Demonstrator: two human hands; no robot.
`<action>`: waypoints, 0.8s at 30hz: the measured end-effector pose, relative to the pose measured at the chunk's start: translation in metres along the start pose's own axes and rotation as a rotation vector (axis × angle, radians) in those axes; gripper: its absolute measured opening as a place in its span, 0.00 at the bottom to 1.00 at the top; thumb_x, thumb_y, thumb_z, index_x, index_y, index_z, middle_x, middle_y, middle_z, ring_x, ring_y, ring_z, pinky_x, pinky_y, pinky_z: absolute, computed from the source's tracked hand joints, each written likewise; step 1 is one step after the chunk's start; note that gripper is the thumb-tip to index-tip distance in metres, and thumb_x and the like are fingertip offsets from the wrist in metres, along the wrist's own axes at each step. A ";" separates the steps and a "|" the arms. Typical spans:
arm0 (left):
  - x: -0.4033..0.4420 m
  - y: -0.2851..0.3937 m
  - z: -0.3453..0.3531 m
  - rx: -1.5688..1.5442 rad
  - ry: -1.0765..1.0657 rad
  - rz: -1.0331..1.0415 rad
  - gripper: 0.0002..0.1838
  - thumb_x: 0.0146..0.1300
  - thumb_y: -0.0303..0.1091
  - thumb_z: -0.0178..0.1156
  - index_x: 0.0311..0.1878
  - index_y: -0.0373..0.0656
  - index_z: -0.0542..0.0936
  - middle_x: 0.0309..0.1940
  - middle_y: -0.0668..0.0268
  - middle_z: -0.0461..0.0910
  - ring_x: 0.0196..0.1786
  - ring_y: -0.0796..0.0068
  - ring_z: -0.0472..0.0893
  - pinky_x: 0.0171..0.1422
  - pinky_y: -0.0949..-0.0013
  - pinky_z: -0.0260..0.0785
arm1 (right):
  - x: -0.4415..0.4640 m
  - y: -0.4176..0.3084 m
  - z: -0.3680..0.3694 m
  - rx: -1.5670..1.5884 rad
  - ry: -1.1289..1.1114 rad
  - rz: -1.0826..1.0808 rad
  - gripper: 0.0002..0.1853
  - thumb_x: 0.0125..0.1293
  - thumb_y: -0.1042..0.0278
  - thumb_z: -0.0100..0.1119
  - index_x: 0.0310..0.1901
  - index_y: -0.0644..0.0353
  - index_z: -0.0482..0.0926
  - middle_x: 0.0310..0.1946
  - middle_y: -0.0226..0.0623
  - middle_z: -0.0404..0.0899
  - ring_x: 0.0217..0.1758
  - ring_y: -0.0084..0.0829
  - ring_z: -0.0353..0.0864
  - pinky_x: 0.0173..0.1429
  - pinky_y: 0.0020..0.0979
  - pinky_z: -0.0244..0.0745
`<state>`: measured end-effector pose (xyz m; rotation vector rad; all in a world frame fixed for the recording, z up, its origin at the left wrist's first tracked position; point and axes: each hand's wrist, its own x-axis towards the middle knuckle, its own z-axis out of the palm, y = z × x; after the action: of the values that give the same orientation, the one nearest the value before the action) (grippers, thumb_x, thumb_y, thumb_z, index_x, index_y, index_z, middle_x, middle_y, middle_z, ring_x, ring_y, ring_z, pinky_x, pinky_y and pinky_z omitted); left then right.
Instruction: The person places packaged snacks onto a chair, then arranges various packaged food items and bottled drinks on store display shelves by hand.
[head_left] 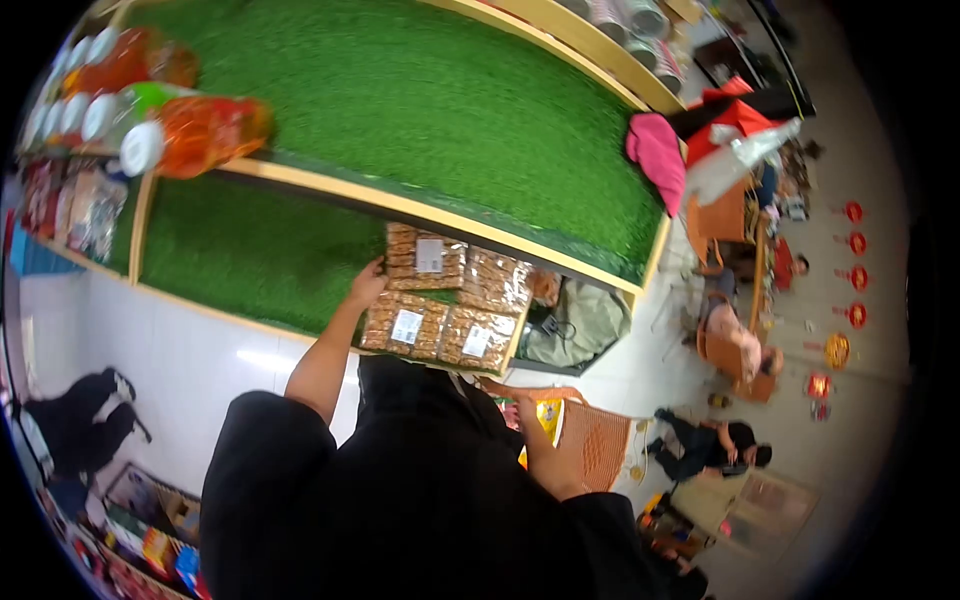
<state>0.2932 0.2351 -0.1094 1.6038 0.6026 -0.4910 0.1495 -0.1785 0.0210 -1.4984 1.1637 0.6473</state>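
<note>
Left hand [369, 284] reaches over the lower green shelf [250, 250], fingertips at the left edge of the snack packs, by the rear left pack [405, 262]. Fingers look slightly bent; can't tell if they pinch the wrap or just touch it. Four clear packs of brown snacks sit on the shelf's right part, two rows of two, close together. White labels visible on three: rear left, front left [380, 322], front right [458, 326]. Rear right pack [495, 282] shows none.

Right hand [524, 412] is low, near a yellow packet [546, 416] and the woven chair [595, 448]. Its fingers are too small and blurred to read; can't tell if they hold anything.

Grey-green bag [582, 322] at the shelf's right end, right of the packs. Upper green shelf [430, 110] behind; orange drink bottle [205, 135] at its left, pink cloth [655, 160] at its right corner. People sit in the right background.
</note>
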 end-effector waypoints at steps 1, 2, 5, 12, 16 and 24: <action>-0.006 -0.008 -0.010 0.045 -0.008 -0.026 0.26 0.57 0.35 0.52 0.61 0.44 0.69 0.50 0.52 0.76 0.54 0.61 0.74 0.55 0.68 0.66 | 0.027 0.031 -0.029 0.083 0.025 0.083 0.06 0.56 0.71 0.48 0.30 0.64 0.72 0.17 0.39 0.71 0.11 0.27 0.64 0.14 0.26 0.60; -0.012 -0.020 -0.020 0.040 0.037 -0.024 0.26 0.57 0.35 0.52 0.61 0.44 0.69 0.50 0.52 0.76 0.54 0.61 0.74 0.55 0.68 0.66 | 0.045 0.051 -0.040 0.113 0.074 0.083 0.06 0.56 0.71 0.47 0.32 0.64 0.72 0.17 0.39 0.70 0.11 0.27 0.64 0.13 0.25 0.60; -0.038 -0.049 -0.042 0.246 0.118 -0.072 0.19 0.56 0.39 0.51 0.47 0.40 0.79 0.41 0.51 0.80 0.45 0.58 0.78 0.53 0.63 0.67 | 0.061 0.058 -0.029 0.084 0.106 0.026 0.07 0.57 0.72 0.46 0.34 0.65 0.72 0.17 0.38 0.71 0.11 0.29 0.67 0.13 0.25 0.61; -0.131 -0.130 -0.045 0.013 0.132 -0.321 0.14 0.55 0.40 0.53 0.30 0.37 0.80 0.25 0.58 0.80 0.23 0.71 0.79 0.24 0.68 0.71 | 0.070 0.030 0.027 -0.093 -0.176 -0.309 0.13 0.62 0.72 0.43 0.42 0.68 0.75 0.17 0.38 0.72 0.13 0.25 0.67 0.16 0.24 0.61; -0.221 -0.135 -0.008 -0.242 0.407 -0.243 0.12 0.57 0.34 0.51 0.34 0.38 0.81 0.26 0.61 0.81 0.24 0.70 0.79 0.27 0.68 0.72 | 0.107 0.014 0.067 -0.136 -0.232 -0.605 0.12 0.61 0.72 0.44 0.34 0.70 0.77 0.16 0.35 0.71 0.13 0.25 0.66 0.17 0.28 0.60; -0.419 -0.264 -0.041 -0.374 1.106 -0.476 0.09 0.54 0.33 0.57 0.30 0.36 0.80 0.20 0.59 0.78 0.20 0.71 0.77 0.22 0.68 0.70 | 0.092 0.020 0.211 -0.329 -0.514 -0.724 0.08 0.57 0.70 0.50 0.27 0.60 0.79 0.17 0.29 0.71 0.15 0.22 0.65 0.17 0.26 0.58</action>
<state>-0.1992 0.2530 -0.0427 1.2576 1.8097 0.2349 0.2044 -0.0079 -0.1241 -1.7401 0.0916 0.6681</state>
